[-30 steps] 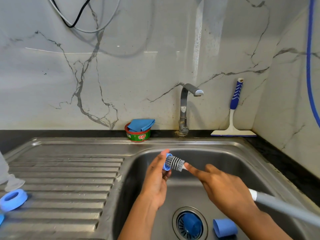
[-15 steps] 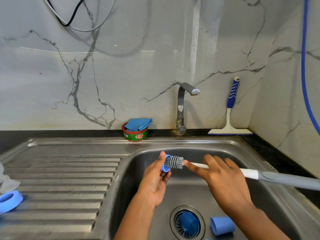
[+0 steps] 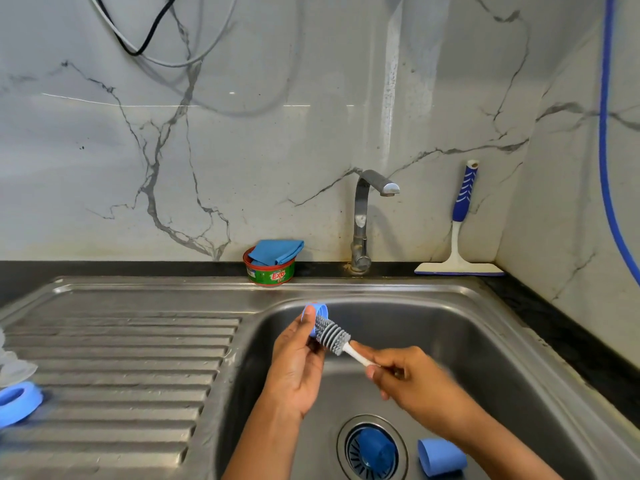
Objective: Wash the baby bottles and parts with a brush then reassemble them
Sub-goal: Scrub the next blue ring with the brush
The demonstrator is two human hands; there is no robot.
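**Head view: scrubbing a blue bottle part point(image 3: 320, 311) with the silicone bottle brush point(image 3: 333, 335) over the sink basin point(image 3: 485, 341).**
The left hand point(image 3: 294, 370) is holding the part above the basin, probably so runoff is falling inside; its grip is clamped on the part's edge. The right hand point(image 3: 419, 381) is pinching the brush's white stem close to the head, likely for control, its grip closed round it.

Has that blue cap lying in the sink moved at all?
No. The blue cap lies just right of the drain, same as before.
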